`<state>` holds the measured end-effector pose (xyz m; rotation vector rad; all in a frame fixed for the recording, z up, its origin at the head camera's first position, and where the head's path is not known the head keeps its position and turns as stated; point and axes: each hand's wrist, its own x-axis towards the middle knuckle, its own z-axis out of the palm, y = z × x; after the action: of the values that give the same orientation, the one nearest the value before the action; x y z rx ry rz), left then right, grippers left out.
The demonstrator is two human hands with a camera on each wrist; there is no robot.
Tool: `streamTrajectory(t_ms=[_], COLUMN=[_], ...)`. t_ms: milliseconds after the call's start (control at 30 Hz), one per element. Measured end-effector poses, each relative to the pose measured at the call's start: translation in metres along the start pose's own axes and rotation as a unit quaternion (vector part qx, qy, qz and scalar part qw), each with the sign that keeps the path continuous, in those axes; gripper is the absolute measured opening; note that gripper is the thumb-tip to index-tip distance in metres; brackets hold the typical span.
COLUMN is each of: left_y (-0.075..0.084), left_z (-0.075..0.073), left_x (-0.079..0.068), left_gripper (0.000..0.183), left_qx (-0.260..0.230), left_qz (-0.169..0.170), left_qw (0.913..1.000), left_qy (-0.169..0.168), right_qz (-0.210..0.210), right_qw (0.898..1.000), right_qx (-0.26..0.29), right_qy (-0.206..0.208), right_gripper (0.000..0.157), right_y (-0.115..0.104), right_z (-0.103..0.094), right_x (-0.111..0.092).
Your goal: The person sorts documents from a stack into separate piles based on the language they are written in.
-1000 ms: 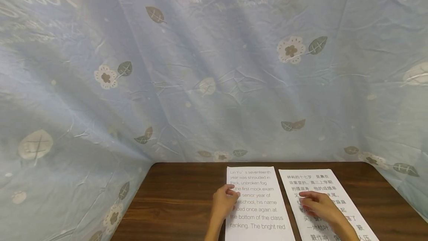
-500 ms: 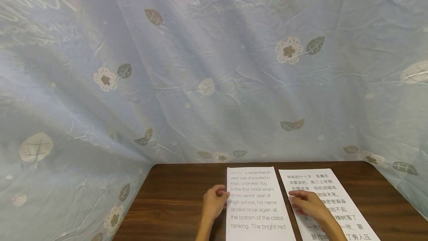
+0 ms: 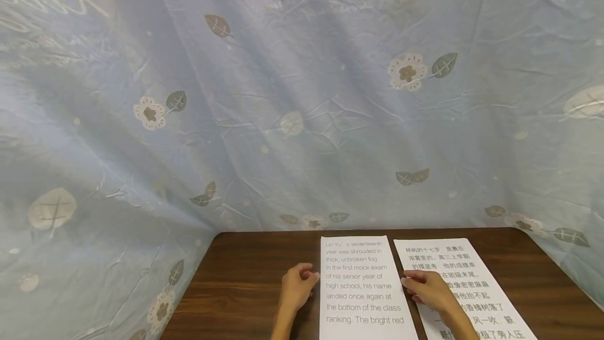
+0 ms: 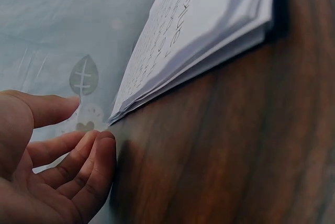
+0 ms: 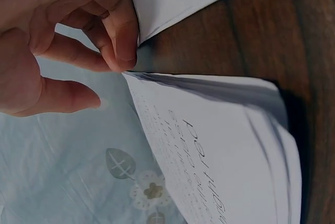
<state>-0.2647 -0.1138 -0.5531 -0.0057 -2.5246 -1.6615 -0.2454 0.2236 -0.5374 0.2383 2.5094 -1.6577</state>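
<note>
A stack of white sheets with English print (image 3: 360,298) lies on the table. To its right is a second stack with Chinese print (image 3: 488,298). My left hand (image 3: 296,288) is beside the English stack's left edge, fingers loosely bent. In the left wrist view the thumb stands apart from the fingers (image 4: 94,166), with nothing held; the fingertips are close to the stack's edge. My right hand (image 3: 428,290) reaches over the Chinese stack's left part, covering some print. Its fingertips (image 5: 125,51) are by the English stack's right edge, the thumb apart; whether they touch it I cannot tell.
The stacks lie on a dark wooden table (image 3: 245,282), a narrow strip of wood between them. A pale blue curtain (image 3: 302,172) with leaves and flowers hangs behind and to the sides. The English stack's layered sheet edges (image 5: 267,93) show in the right wrist view.
Both hands have moved left. The left hand has gone from over the English stack to beside its left edge; the right has shifted toward the gap between the stacks. Neither stack has visibly moved.
</note>
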Motion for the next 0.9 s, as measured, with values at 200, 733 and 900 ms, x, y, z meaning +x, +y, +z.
streamTrajectory(t_ms=[200,733,900], left_y=[0.000,0.002,0.004], left_z=[0.003,0.012,0.013], left_x=[0.001,0.000,-0.002], left_gripper=[0.039,0.028,0.027], left_qx=[0.003,0.140,0.146], left_qz=[0.009,0.036,0.034], left_qw=[0.9999,0.9894,0.9887], left_qy=[-0.007,0.009,0.014], right_qz=[-0.003,-0.019,-0.025], right_qw=[1.000,0.995,0.994], right_qx=[-0.027,-0.096,-0.103], right_qy=[-0.005,0.014,0.014], right_gripper=[0.047,0.036,0.035], right_y=[-0.003,-0.002,-0.003], right_z=[0.002,0.010,0.011], right_x=[-0.002,-0.001,-0.001])
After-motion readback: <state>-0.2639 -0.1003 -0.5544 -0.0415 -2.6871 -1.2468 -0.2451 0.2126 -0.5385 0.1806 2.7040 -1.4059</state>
